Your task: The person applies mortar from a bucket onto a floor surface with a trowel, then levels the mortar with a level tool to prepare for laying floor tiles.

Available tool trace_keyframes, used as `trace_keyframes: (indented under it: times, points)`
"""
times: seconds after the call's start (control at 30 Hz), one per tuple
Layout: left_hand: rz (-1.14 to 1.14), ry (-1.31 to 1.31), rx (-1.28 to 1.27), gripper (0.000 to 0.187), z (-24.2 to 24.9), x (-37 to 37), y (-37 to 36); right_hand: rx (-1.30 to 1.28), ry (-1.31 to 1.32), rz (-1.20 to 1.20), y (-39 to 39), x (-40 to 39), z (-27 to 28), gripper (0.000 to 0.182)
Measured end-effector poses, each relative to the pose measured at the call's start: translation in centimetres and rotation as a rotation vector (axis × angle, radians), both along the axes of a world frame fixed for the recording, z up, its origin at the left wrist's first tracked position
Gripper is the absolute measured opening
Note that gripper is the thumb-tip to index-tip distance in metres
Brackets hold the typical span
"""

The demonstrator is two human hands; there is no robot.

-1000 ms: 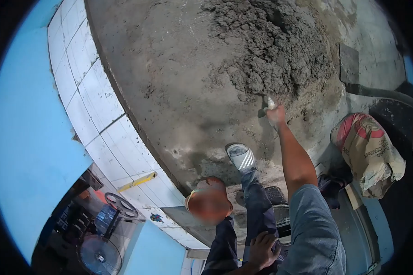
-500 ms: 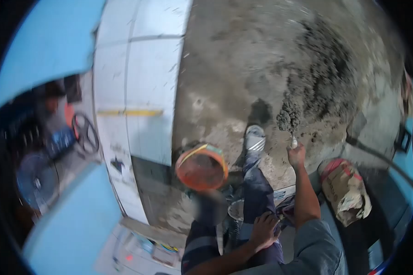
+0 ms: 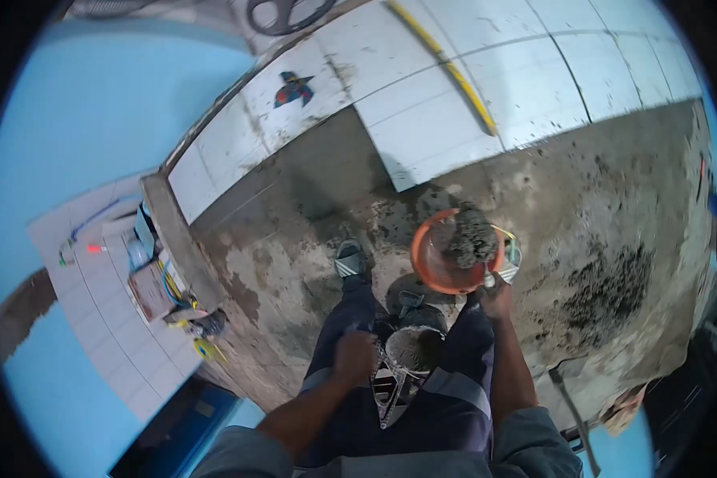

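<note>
My right hand is closed around the pale handle of a trowel. A lump of wet grey mortar hides its blade. The load is over the orange bucket, whose reddish inside shows beside it. My left hand is by my left knee, above the leg; its fingers are blurred and I cannot make out how they lie. Between my legs stands a small mortar-smeared pail with grey material in it.
A heap of mortar lies on the rough floor to the right. White tiles run across the top, with a yellow level-like bar on them. Behind a low ledge at left are assorted items. A long-handled tool lies lower right.
My view has swung round to the left. My right hand has brought the trowel with mortar from the heap to the orange bucket. My left hand has shifted from the right thigh to the left knee.
</note>
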State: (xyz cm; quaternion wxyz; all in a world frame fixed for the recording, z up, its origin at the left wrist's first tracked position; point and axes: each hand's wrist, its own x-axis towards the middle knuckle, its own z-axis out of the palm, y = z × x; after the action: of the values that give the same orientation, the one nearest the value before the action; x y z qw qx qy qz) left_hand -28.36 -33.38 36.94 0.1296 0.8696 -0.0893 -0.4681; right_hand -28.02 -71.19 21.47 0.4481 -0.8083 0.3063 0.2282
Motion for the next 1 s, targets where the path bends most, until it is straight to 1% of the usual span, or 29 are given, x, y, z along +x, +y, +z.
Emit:
trace_keyframes:
  times: [0.03, 0.1, 0.13, 0.2, 0.23, 0.27, 0.3, 0.33, 0.4, 0.43, 0.53, 0.63, 0.73, 0.77, 0.8, 0.83, 0.87, 0.9, 0.93, 0.97, 1.0]
  points:
    - [0.005, 0.031, 0.129, 0.045, 0.5, 0.5, 3.4, -0.075, 0.05, 0.13, 1.9, 3.0, 1.2, 0.042]
    - [0.07, 0.103, 0.195, 0.058, 2.8, -0.4, 9.0, -0.028, -0.051, 0.295, 5.4, 6.2, 0.4, 0.041]
    - [0.101, 0.139, 0.223, 0.064, 3.4, -1.6, 10.3, -0.006, -0.101, 0.376, 6.8, 7.6, -0.1, 0.04]
    - [0.282, 0.248, 0.201, 0.075, 3.8, -6.8, 11.5, 0.06, -0.075, 0.537, 9.6, 10.5, -1.3, 0.039]
    - [0.371, 0.306, 0.189, 0.081, 4.2, -7.8, 11.4, 0.071, -0.033, 0.628, 10.9, 11.7, -1.9, 0.039]
    - [0.416, 0.312, 0.25, 0.083, 4.3, -8.5, 11.4, 0.08, 0.012, 0.712, 12.3, 12.3, -2.6, 0.038]
    - [0.454, 0.314, 0.306, 0.085, 5.1, -7.0, 10.6, 0.027, 0.159, 0.806, 13.5, 12.6, -4.1, 0.042]
    - [0.494, 0.311, 0.358, 0.086, 5.1, -5.9, 10.3, 0.004, 0.108, 0.877, 14.5, 13.8, -4.4, 0.046]
    - [0.547, 0.311, 0.345, 0.085, 4.4, -6.1, 11.5, -0.027, 0.023, 1.014, 17.4, 14.7, -4.1, 0.054]
    - [0.577, 0.319, 0.344, 0.084, 4.4, -6.5, 12.1, -0.035, 0.193, 1.109, 18.8, 16.2, -3.6, 0.061]
    - [0.653, 0.305, 0.322, 0.083, 3.9, -7.0, 14.1, -0.003, 0.379, 1.221, 22.5, 18.8, -3.3, 0.065]
    - [0.676, 0.294, 0.304, 0.08, 3.9, -6.5, 15.4, -0.005, 0.375, 1.269, 24.3, 18.8, -5.4, 0.066]
    - [0.699, 0.318, 0.296, 0.077, 3.9, -5.9, 16.8, 0.044, 0.365, 1.406, 24.6, 19.9, -10.8, 0.067]
    - [0.7, 0.326, 0.295, 0.077, 3.7, -6.0, 17.2, 0.019, 0.358, 1.398, 24.8, 20.7, -12.2, 0.065]
    - [0.7, 0.333, 0.293, 0.078, 3.5, -6.1, 17.5, 0.074, 0.28, 1.399, 24.2, 20.9, -15.6, 0.06]
    - [0.699, 0.34, 0.293, 0.078, 3.2, -6.2, 17.8, 0.13, 0.202, 1.398, 22.7, 20.5, -21.0, 0.054]
    - [0.71, 0.34, 0.292, 0.078, 3.0, -6.0, 18.2, 0.161, 0.419, 1.371, 23.4, 22.6, -22.4, 0.044]
    - [0.722, 0.343, 0.292, 0.078, 2.9, -5.7, 18.4, 0.153, 0.732, 1.257, 24.9, 24.9, -22.2, 0.034]
    - [0.729, 0.351, 0.291, 0.078, 3.1, -5.7, 18.5, 0.117, 1.024, 1.061, 26.4, 26.8, -21.9, 0.025]
    - [0.726, 0.355, 0.291, 0.078, 3.1, -5.9, 18.6, 0.073, 1.158, 0.941, 27.2, 28.0, -21.9, 0.019]
    - [0.722, 0.348, 0.29, 0.078, 2.9, -5.8, 18.8, 0.039, 1.219, 0.875, 27.6, 28.7, -21.9, 0.019]
